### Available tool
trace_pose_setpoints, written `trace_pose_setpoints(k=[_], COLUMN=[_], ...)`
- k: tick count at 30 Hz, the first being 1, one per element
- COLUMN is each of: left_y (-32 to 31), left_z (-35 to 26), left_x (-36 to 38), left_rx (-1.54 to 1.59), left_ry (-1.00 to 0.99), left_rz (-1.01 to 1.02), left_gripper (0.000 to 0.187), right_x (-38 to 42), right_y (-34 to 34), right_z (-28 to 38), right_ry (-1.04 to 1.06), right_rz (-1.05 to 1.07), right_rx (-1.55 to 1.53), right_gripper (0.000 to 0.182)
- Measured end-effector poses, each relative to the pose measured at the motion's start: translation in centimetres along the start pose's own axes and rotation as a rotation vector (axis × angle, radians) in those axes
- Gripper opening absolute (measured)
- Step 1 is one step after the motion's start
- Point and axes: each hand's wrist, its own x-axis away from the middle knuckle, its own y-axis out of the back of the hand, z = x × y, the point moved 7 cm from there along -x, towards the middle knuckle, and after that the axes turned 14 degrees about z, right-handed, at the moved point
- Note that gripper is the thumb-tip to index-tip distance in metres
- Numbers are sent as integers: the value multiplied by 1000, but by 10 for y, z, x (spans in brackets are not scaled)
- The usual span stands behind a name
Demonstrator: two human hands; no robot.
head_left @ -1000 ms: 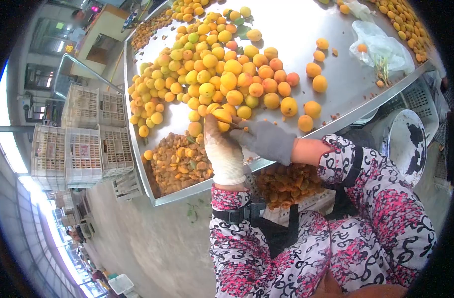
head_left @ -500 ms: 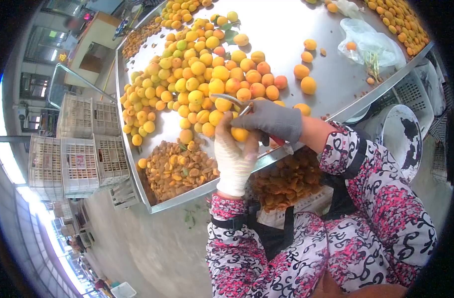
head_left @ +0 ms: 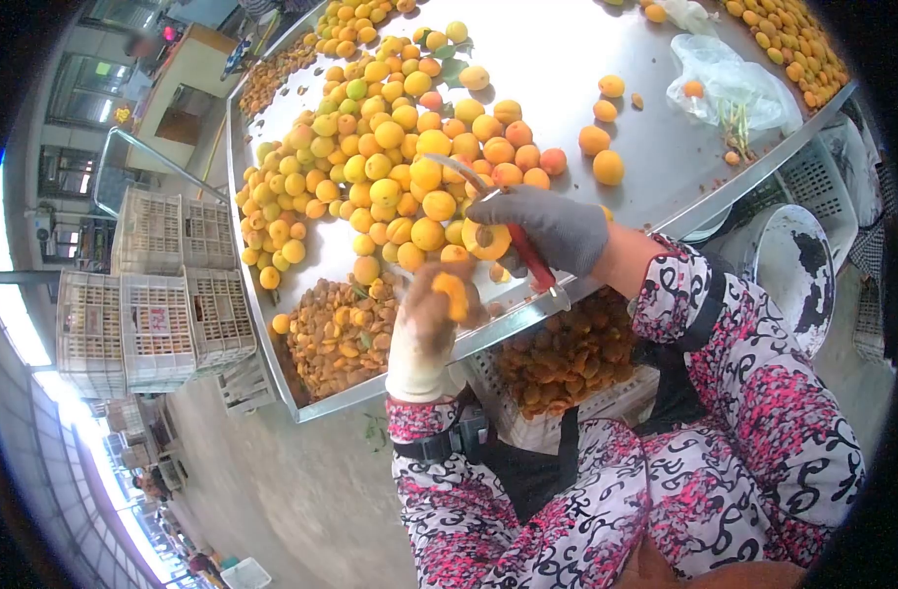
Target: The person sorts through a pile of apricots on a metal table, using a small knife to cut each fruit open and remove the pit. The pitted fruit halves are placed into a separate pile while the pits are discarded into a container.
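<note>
My right hand (head_left: 552, 228), in a grey glove, is closed around red-handled pruning shears (head_left: 533, 259), their curved blade pointing up and left over the fruit. At its fingertips is a cut apricot half (head_left: 486, 239) with the brown pit showing. My left hand (head_left: 421, 329), in a white glove with stained fingers, is blurred by motion and holds another apricot half (head_left: 452, 294). It is over the table's near edge, beside a heap of brown pits (head_left: 341, 339). Whole apricots (head_left: 390, 167) are piled just beyond both hands.
The metal table (head_left: 557, 88) has a raised rim. A clear plastic bag (head_left: 729, 83) lies at its right. Below the near edge stands a crate of apricot halves (head_left: 567, 358). White crates (head_left: 154, 314) are stacked at left; a stained basin (head_left: 792, 280) stands at right.
My hands were together around an apricot with the shears on it. Now it is split; my left hand has moved down and left with one half, the other staying at my right hand.
</note>
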Motion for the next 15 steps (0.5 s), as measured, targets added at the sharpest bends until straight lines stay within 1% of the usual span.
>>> trace_pose_setpoints(k=[1,2,3,4,5,6,7,8,9,10,11,12,13,14,15], left_y=[-6,-12,-18,-22,-24,-25,-20,-14,-7,-5,-5,-2,3,1,0], left_z=[2,5,6,6,4,0,-7,-12,-6,0,7,15,22,27,23], left_x=[5,10,12,13,14,9,-1,-5,-5,-10,-20,-27,-29,-29,-27], left_rx=[-38,-77,-75,-74,-72,-67,-125,-183,-249,-248,-98,53,428,428,271], left_ry=[121,243,245,202,161,165,154,141,54,53,28,4,-12,-10,-56], left_rz=[59,115,115,53,-10,-12,-82,-154,-103,-107,-123,-137,-73,-74,-188], left_gripper=[50,53,53,42,35,35,43,54,41,41,39,37,41,41,45], right_x=[2,2,1,2,1,-2,-3,-4,-5,-7,-10,-10,-10,-8,-19], right_y=[4,7,6,3,4,0,-4,-7,-13,-18,-22,-30,-31,-28,-27], right_z=[-7,-11,-2,7,6,4,0,2,3,2,3,6,11,11,11], right_ry=[-127,-128,24,176,172,42,-88,-93,-142,-189,-62,-64,-157,-249,230], right_rz=[-59,-59,0,58,57,47,40,44,108,172,202,203,73,-56,-15], right_rx=[-139,-140,26,191,187,84,-18,-19,148,316,516,516,484,450,757], right_gripper=[36,36,37,37,37,35,33,33,34,35,34,34,32,31,41])
